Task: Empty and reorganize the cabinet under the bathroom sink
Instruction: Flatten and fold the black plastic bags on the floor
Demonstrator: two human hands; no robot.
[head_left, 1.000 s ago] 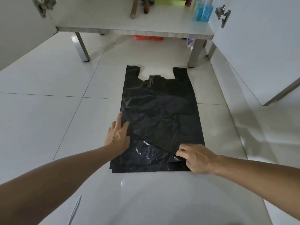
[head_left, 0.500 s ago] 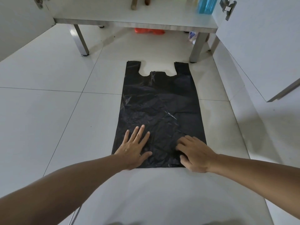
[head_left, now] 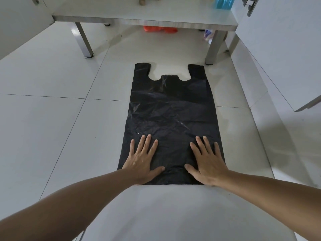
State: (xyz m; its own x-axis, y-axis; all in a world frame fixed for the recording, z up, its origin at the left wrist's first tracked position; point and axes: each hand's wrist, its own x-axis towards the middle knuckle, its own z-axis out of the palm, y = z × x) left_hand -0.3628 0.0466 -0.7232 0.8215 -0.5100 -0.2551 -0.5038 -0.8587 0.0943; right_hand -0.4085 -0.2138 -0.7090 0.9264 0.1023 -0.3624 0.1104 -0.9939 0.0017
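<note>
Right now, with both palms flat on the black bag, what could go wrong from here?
The thin black bag lies on glossy floor tiles; under the left hand and right hand it may slide or re-wrinkle. The open cabinet door stands close by, and could be bumped on rising.

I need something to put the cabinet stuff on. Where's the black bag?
In the head view, the black bag lies flat on the floor tiles in front of the cabinet, under both hands.
</note>
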